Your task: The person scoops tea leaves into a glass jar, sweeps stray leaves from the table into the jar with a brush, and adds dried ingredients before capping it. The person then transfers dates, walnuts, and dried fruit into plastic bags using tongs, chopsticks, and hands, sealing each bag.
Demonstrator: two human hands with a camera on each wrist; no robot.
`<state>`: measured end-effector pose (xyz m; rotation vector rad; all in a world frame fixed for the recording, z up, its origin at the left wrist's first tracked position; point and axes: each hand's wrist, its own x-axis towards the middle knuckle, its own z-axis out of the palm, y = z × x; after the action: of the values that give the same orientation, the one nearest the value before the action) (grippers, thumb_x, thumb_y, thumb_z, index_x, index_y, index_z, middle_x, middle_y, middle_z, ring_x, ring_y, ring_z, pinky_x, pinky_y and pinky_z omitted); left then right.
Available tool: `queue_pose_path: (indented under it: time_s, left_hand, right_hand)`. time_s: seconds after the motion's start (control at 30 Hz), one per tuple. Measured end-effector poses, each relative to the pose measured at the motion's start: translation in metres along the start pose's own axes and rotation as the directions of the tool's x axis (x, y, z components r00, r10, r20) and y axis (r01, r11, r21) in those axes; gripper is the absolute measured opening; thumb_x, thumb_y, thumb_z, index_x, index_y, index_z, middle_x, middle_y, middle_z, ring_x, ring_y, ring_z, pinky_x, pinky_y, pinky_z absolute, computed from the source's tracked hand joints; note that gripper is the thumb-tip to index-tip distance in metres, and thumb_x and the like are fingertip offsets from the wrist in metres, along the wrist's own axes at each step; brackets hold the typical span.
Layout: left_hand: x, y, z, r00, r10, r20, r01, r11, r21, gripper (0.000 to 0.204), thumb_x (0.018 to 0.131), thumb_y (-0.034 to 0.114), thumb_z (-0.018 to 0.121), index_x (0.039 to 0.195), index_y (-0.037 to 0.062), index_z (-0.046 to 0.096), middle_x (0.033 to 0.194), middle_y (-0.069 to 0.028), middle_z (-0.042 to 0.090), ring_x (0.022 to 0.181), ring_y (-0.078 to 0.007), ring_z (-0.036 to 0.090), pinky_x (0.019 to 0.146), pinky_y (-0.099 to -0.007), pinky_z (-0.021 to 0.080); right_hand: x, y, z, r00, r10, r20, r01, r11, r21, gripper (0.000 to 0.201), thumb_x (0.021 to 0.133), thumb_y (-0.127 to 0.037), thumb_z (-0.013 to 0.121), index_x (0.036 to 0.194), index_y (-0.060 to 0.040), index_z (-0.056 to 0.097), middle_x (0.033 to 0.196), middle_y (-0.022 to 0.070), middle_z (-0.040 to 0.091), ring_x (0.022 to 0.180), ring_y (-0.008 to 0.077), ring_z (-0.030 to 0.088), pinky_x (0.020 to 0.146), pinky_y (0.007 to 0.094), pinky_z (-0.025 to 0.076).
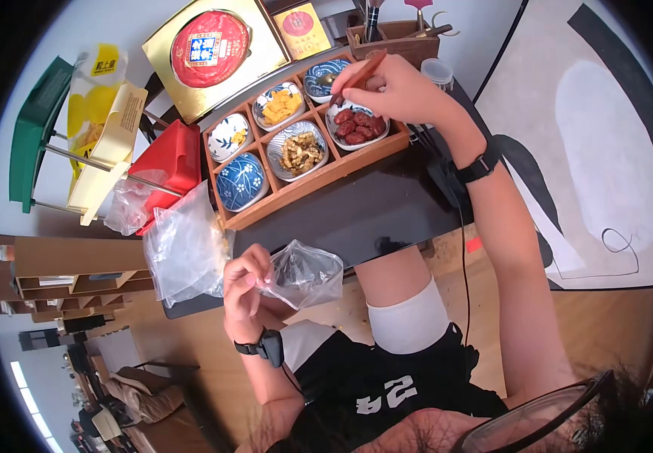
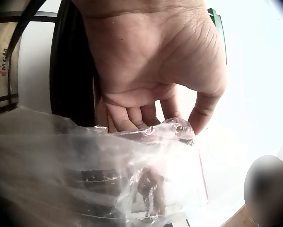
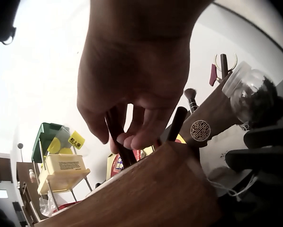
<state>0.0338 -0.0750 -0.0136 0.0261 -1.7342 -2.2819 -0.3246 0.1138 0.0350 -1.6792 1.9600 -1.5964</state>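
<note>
My right hand [image 1: 402,90] holds brown wooden tongs [image 1: 366,72] over the bowl of red dates [image 1: 357,127], the tip close above the fruit. In the right wrist view the fingers curl round the tongs [image 3: 116,130], behind the box's wooden side. My left hand [image 1: 245,283] pinches the rim of a clear plastic bag [image 1: 308,275], which hangs near the table's front edge. The compartment box [image 1: 319,180] contains patterned bowls: walnuts [image 1: 300,151], yellow pieces [image 1: 281,106], a few yellow bits [image 1: 240,137], a spoon [image 1: 328,78] in one, and a blue floral bowl [image 1: 242,181].
Another clear bag [image 1: 187,249] lies on the table's left side, by a red bin [image 1: 172,162] and a rack [image 1: 104,162] of bins. Behind the box stand a gold box with a red disc [image 1: 209,49], a wooden tool holder [image 1: 402,49] and a lidded jar [image 1: 437,72].
</note>
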Motion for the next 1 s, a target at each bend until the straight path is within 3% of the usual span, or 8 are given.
queue_pose_path:
  time_s: [0.23, 0.27, 0.4, 0.47, 0.63, 0.73, 0.87, 1.0]
  left_hand:
    - [0.0, -0.001, -0.002, 1.0, -0.01, -0.011, 0.01, 1.0, 0.012, 0.034, 0.092, 0.026, 0.063, 0.07, 0.0043, 0.051, 0.079, -0.0049, 0.042, 0.071, -0.015, 0.042, 0.056, -0.0256, 0.039]
    - [-0.001, -0.002, -0.003, 1.0, -0.005, -0.012, 0.005, 1.0, 0.013, 0.034, 0.093, 0.027, 0.064, 0.071, 0.0044, 0.051, 0.079, -0.0049, 0.041, 0.071, -0.0147, 0.042, 0.056, -0.0254, 0.039]
    - [0.0, 0.0, 0.001, 0.999, 0.005, -0.035, -0.004, 1.0, 0.031, 0.035, 0.093, 0.029, 0.064, 0.072, 0.0046, 0.051, 0.08, -0.0046, 0.041, 0.071, -0.0141, 0.041, 0.056, -0.0255, 0.039]
    - [-0.003, -0.001, -0.001, 0.999, -0.002, -0.038, 0.003, 1.0, 0.02, 0.034, 0.094, 0.027, 0.063, 0.072, 0.0039, 0.051, 0.081, -0.006, 0.043, 0.072, -0.0156, 0.043, 0.059, -0.0267, 0.039]
    - [-0.002, -0.003, -0.005, 1.0, -0.013, -0.006, 0.013, 1.0, 0.017, 0.032, 0.094, 0.026, 0.061, 0.073, 0.0034, 0.052, 0.081, -0.0071, 0.044, 0.072, -0.0169, 0.044, 0.061, -0.0276, 0.038]
    - [-0.003, -0.003, -0.007, 1.0, -0.017, 0.021, 0.017, 1.0, -0.004, 0.033, 0.095, 0.029, 0.063, 0.075, 0.0056, 0.049, 0.081, -0.0035, 0.039, 0.076, -0.0139, 0.039, 0.062, -0.0267, 0.038]
    - [-0.004, -0.005, -0.004, 1.0, 0.03, -0.006, -0.03, 0.999, 0.03, 0.031, 0.094, 0.027, 0.062, 0.074, 0.006, 0.051, 0.081, -0.0058, 0.043, 0.076, -0.0168, 0.043, 0.063, -0.0286, 0.039]
    - [-0.002, -0.007, -0.005, 0.998, 0.062, -0.004, -0.062, 0.997, 0.05, 0.029, 0.095, 0.023, 0.06, 0.074, 0.0039, 0.054, 0.082, -0.0089, 0.049, 0.075, -0.0191, 0.047, 0.067, -0.0305, 0.038]
  right_hand:
    - [-0.004, 0.008, 0.004, 0.987, 0.092, -0.129, -0.104, 0.99, -0.09, 0.037, 0.092, -0.034, 0.075, 0.1, 0.0015, 0.077, 0.076, 0.0148, 0.072, 0.071, 0.0216, 0.07, 0.068, 0.0345, 0.055]
    - [-0.003, 0.009, 0.0, 0.992, 0.09, -0.084, -0.104, 0.977, -0.187, 0.032, 0.096, -0.028, 0.073, 0.106, 0.0016, 0.075, 0.085, 0.0084, 0.075, 0.077, 0.0139, 0.07, 0.071, 0.0297, 0.054]
    - [-0.004, -0.001, -0.004, 0.971, 0.239, -0.033, -0.239, 0.94, -0.245, 0.033, 0.096, -0.03, 0.073, 0.104, 0.0019, 0.075, 0.082, 0.009, 0.074, 0.072, 0.0135, 0.068, 0.066, 0.0297, 0.053]
    - [-0.004, 0.007, -0.001, 0.996, -0.041, -0.083, 0.017, 0.962, -0.273, 0.033, 0.096, -0.031, 0.073, 0.102, 0.0015, 0.074, 0.078, 0.0106, 0.071, 0.065, 0.0133, 0.063, 0.06, 0.03, 0.049]
    - [-0.001, 0.01, 0.005, 0.981, 0.171, -0.095, -0.188, 0.957, -0.221, 0.035, 0.1, -0.033, 0.068, 0.103, 0.0015, 0.072, 0.072, 0.0111, 0.066, 0.059, 0.0142, 0.055, 0.056, 0.0327, 0.043]
    - [-0.002, 0.014, 0.007, 0.998, 0.059, -0.025, -0.064, 0.897, -0.436, 0.035, 0.103, -0.033, 0.064, 0.105, 0.0015, 0.068, 0.081, 0.0095, 0.067, 0.066, 0.014, 0.06, 0.058, 0.0324, 0.047]
    - [-0.004, 0.021, 0.01, 0.99, 0.144, 0.008, -0.142, 0.983, -0.118, 0.031, 0.105, -0.03, 0.063, 0.108, 0.0004, 0.065, 0.096, 0.0067, 0.069, 0.081, 0.0139, 0.063, 0.074, 0.0327, 0.054]
    - [-0.004, 0.035, 0.01, 0.999, 0.024, 0.042, -0.023, 0.999, -0.038, 0.027, 0.106, -0.027, 0.06, 0.113, -0.0006, 0.063, 0.098, 0.0045, 0.067, 0.09, 0.0104, 0.065, 0.081, 0.0296, 0.054]
